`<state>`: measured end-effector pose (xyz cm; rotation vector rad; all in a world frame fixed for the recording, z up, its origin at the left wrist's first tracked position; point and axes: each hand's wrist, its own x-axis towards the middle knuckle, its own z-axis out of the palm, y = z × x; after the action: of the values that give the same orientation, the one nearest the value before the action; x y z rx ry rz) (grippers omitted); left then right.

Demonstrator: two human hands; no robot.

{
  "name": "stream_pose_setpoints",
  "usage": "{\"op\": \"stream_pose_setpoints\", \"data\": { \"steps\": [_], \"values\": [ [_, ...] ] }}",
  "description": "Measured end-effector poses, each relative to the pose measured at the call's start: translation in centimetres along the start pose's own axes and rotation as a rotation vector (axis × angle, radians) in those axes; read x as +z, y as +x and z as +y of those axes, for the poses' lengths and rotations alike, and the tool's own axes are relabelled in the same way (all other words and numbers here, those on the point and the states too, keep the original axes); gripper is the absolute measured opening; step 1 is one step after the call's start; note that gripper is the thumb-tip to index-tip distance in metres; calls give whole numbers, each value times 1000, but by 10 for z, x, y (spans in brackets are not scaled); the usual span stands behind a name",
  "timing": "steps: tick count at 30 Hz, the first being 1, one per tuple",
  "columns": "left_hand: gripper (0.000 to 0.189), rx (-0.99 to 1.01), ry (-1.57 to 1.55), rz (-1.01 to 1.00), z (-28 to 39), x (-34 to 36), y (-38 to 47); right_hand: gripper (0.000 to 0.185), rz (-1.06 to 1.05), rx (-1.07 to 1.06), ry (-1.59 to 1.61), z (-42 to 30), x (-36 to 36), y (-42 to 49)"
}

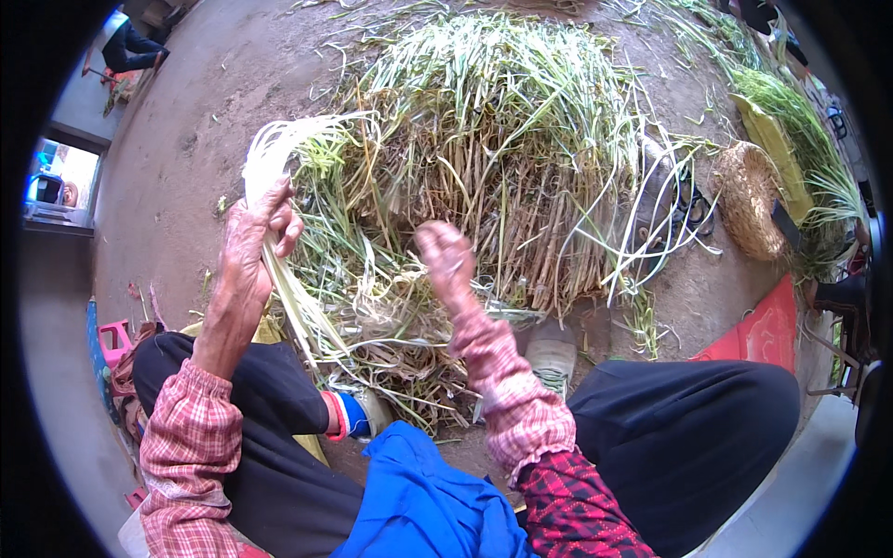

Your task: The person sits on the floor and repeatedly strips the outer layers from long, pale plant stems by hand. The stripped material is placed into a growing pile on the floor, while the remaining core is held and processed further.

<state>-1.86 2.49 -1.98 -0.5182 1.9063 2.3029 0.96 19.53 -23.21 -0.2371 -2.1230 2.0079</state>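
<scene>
My left hand (254, 234) is closed around a bundle of pale green plant stalks (268, 150). Their looped upper ends bend over to the right, and the lower ends hang down past my wrist. In front of my shins lies a large pile of long stalks (481, 139), green at the far side and brown and dry at the near side. My right hand (446, 259) is over the near part of this pile, blurred, with its fingers partly bent. Whether it holds a thin stalk cannot be made out. Loose pale scraps (398, 307) lie below and between my two hands.
My shoes (551, 356) stand at the pile's near edge. To the right are a round woven straw seat (750, 199), dark sandals (692, 202), a red sheet (757, 331) and more green stalks (788, 104). A pink plastic stool (114, 342) is at left. Another person (129, 45) is at the far left.
</scene>
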Motion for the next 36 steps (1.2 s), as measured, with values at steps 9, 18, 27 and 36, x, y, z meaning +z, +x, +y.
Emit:
{"op": "stream_pose_setpoints", "data": {
  "steps": [9, 18, 27, 36],
  "values": [
    [18, -49, 97, -27, -12, 6, -1, 28, 228, -40, -819, 54, -49, 96],
    [17, -64, 117, -35, -17, 9, 4, 20, 67, 121, -614, 35, -56, 88],
    [20, -50, 80, -21, -18, 8, 8, 22, -45, 176, -495, 16, -58, 78],
    [14, 58, 188, 3, -23, 4, 18, 13, -283, 132, 304, -45, -18, 10]
  ]
}}
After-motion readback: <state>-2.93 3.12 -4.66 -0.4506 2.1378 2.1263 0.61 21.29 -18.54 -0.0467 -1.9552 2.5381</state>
